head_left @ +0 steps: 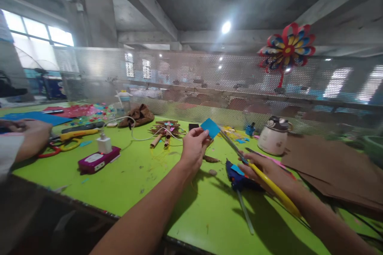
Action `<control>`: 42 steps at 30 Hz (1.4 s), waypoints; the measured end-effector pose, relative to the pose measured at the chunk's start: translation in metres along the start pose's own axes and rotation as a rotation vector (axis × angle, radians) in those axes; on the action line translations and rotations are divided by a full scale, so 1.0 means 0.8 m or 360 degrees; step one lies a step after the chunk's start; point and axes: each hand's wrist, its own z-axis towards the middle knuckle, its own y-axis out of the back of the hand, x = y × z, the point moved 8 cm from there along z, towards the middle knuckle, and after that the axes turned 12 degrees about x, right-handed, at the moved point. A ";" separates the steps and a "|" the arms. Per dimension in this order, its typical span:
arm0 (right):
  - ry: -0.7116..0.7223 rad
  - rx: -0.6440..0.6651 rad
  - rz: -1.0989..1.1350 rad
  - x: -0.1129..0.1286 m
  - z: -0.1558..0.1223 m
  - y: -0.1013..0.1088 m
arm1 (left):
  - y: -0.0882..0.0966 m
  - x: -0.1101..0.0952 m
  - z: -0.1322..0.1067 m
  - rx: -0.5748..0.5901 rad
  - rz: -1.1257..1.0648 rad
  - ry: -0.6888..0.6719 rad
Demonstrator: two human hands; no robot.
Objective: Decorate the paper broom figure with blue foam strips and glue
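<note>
My left hand [194, 147] is closed, pinching a small blue paper square [210, 128] between thumb and fingers above the table. My right hand [266, 171] is wrapped around a pair of yellow-handled scissors [260, 175]. Their metal blades point up and left, with the tips close to the paper's right side. Below the right hand, a dark blue glue gun [236, 181] lies on the table with a clear glue stick [245, 213] protruding from it. A blue paper scrap [237, 169] shows over the glue gun.
Brown cardboard sheets [335, 167] and a lidded white jug [273, 137] stand right. A twig-and-paper craft piece [167, 129] lies mid-table. A purple power strip [99, 159] with a charger sits left, near another person's hand [32, 135]. Perforated metal screen [191, 83] behind.
</note>
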 end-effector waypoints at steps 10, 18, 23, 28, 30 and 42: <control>0.0049 0.0068 0.0014 0.008 -0.001 -0.017 | -0.010 0.009 0.000 0.0095 -0.0089 0.0044; 0.0047 0.0046 0.0008 0.009 -0.003 -0.014 | -0.011 0.016 0.003 0.0151 -0.0061 -0.0014; 0.0023 0.0055 -0.0006 0.004 -0.003 -0.012 | -0.014 0.018 0.005 0.0219 -0.0050 0.0007; -0.0050 0.0103 -0.0147 -0.001 -0.003 -0.008 | -0.018 0.018 0.003 0.0242 -0.0063 0.0037; -0.0064 0.0107 -0.0218 0.000 -0.004 -0.006 | -0.019 0.018 0.002 0.0242 -0.0044 0.0054; -0.0078 -0.0142 -0.0088 -0.001 -0.003 0.015 | -0.021 0.017 0.001 0.0296 -0.0017 0.0042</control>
